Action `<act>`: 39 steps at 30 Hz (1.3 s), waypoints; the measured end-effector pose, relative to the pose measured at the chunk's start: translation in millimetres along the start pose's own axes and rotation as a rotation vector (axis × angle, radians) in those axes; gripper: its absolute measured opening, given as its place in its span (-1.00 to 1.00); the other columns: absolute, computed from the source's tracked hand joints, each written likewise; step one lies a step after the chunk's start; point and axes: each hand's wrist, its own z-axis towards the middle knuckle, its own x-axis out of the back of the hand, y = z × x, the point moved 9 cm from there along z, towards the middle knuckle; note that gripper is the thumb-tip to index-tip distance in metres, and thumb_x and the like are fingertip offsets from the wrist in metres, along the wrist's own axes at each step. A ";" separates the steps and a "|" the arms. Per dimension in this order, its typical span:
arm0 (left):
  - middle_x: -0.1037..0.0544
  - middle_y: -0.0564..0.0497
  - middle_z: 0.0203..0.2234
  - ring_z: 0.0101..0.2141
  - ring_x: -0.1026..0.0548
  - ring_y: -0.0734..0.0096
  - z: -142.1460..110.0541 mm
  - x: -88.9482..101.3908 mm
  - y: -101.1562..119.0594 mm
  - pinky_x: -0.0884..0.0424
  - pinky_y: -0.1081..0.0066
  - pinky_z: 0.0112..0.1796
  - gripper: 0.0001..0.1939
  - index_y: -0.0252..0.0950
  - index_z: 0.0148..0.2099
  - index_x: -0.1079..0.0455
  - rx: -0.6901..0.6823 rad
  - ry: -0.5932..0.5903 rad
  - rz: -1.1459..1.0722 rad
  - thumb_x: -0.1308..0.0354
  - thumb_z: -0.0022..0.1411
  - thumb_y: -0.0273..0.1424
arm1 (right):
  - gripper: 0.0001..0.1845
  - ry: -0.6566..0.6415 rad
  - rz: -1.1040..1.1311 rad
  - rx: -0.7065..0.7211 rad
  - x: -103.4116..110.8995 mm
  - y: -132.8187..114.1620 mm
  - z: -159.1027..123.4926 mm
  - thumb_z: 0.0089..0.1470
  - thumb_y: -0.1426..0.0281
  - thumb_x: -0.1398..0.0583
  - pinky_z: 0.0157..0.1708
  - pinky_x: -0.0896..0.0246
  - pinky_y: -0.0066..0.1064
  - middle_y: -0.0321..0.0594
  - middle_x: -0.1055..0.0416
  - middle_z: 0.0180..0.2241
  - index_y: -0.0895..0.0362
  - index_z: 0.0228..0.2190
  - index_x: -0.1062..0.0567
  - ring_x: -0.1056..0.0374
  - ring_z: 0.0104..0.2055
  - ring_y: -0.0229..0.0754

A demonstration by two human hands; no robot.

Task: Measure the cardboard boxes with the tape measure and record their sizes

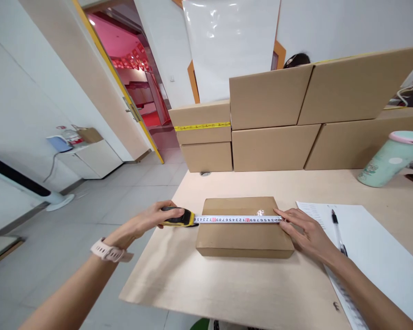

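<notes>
A flat brown cardboard box (244, 238) lies on the light wooden table in front of me. Across its top runs the white blade of a tape measure (181, 217), whose case is yellow and black. My left hand (163, 214) is wrapped around the case, just off the box's left edge. At the right edge of the box, my right hand (301, 227) pinches the end of the blade between thumb and fingers. The tip of the blade is partly hidden by those fingers.
Stacked cardboard boxes (275, 146) form a wall along the table's back, with the top of a person's head (297, 59) behind. To the right are printed sheets (375, 243), a pen (337, 229) and a mint-green tumbler (390, 160). The table's left edge drops to tiled floor.
</notes>
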 end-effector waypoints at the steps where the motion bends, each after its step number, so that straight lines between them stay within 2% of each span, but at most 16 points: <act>1: -0.52 -0.03 -0.37 -0.29 -0.38 0.18 0.6 -0.6 -0.6 -0.25 0.36 -0.38 -0.49 -0.20 -0.27 -0.48 0.004 -0.006 -0.001 -0.16 0.00 0.13 | -0.61 0.028 -0.005 0.006 1.0 -1.3 -0.6 0.23 0.16 -0.08 -0.10 -0.27 -0.22 -0.20 -0.48 -0.12 -0.10 0.03 -0.50 -0.36 -0.07 -0.08; 3: -0.50 -0.03 -0.37 -0.28 -0.39 0.18 1.7 -2.3 -2.4 -0.26 0.35 -0.37 -0.47 -0.23 -0.26 -0.46 0.012 -0.015 -0.011 -0.16 0.00 0.14 | -0.64 0.095 -0.002 -0.023 3.1 -1.1 -1.9 0.23 0.16 -0.08 -0.09 -0.28 -0.23 -0.20 -0.47 -0.11 -0.10 -0.04 -0.54 -0.37 -0.06 -0.08; 7: -0.51 -0.03 -0.34 -0.26 -0.40 0.20 2.2 -3.6 -6.2 -0.28 0.36 -0.35 -0.44 -0.25 -0.23 -0.44 0.023 -0.020 -0.034 -0.18 -0.01 0.14 | -0.65 0.149 0.115 -0.200 -2.4 13.4 -2.4 0.15 0.09 -0.13 -0.07 -0.31 -0.31 -0.21 -0.43 -0.01 -0.07 -0.15 -0.59 -0.32 0.08 -0.02; 10: -0.53 -0.04 -0.30 -0.24 -0.42 0.20 3.0 -2.5 -7.1 -0.29 0.37 -0.36 -0.46 -0.25 -0.21 -0.45 0.023 -0.029 -0.040 -0.20 0.00 0.12 | -0.59 0.132 0.283 -0.354 -13.1 29.3 -0.9 0.08 0.04 -0.16 -0.09 -0.34 -0.33 -0.23 -0.36 0.12 -0.08 -0.10 -0.54 -0.26 0.17 0.04; 14: -0.57 -0.04 -0.22 -0.17 -0.45 0.18 4.7 -1.7 -7.1 -0.31 0.37 -0.34 -0.47 -0.21 -0.16 -0.47 0.017 -0.042 -0.046 -0.19 0.02 0.10 | -0.43 0.088 0.525 -0.512 -28.1 42.5 -1.1 0.00 0.04 -0.21 -0.03 -0.34 -0.31 -0.25 -0.35 0.16 -0.10 0.05 -0.43 -0.21 0.21 0.06; 18: -0.56 -0.07 -0.23 -0.19 -0.45 0.16 2.1 -3.2 -7.6 -0.32 0.36 -0.35 -0.46 -0.24 -0.17 -0.47 0.006 -0.033 -0.040 -0.17 0.03 0.11 | -0.41 0.105 0.566 -0.526 -29.6 45.7 -2.5 -0.02 0.03 -0.23 0.11 -0.23 -0.24 -0.27 -0.32 0.20 -0.12 0.06 -0.42 -0.17 0.25 0.04; 21: -0.54 -0.08 -0.27 -0.21 -0.45 0.17 -2.2 -5.2 -8.3 -0.33 0.35 -0.36 -0.44 -0.27 -0.17 -0.46 0.001 -0.031 -0.036 -0.15 0.04 0.12 | -0.43 0.121 0.553 -0.540 -30.1 49.9 -3.8 -0.02 0.03 -0.23 0.15 -0.19 -0.19 -0.27 -0.31 0.20 -0.13 0.04 -0.42 -0.17 0.25 0.04; 34: -0.57 -0.13 -0.16 -0.13 -0.47 0.10 -1.2 -6.1 -3.3 -0.34 0.34 -0.33 -0.41 -0.27 -0.12 -0.48 0.026 -0.058 -0.021 -0.13 0.06 0.13 | -0.48 0.139 0.616 -0.562 -29.8 40.2 0.2 -0.03 0.16 -0.22 0.02 -0.31 -0.32 -0.27 -0.35 0.17 -0.09 0.02 -0.42 -0.16 0.26 0.03; 39: -0.57 -0.14 -0.17 -0.15 -0.47 0.10 -1.4 -6.8 -1.6 -0.34 0.34 -0.34 -0.41 -0.28 -0.12 -0.47 0.030 -0.063 -0.001 -0.12 0.07 0.13 | -0.49 0.139 0.587 -0.534 -29.1 38.9 1.4 -0.01 0.16 -0.20 0.00 -0.34 -0.28 -0.24 -0.36 0.17 -0.06 0.02 -0.42 -0.18 0.25 0.04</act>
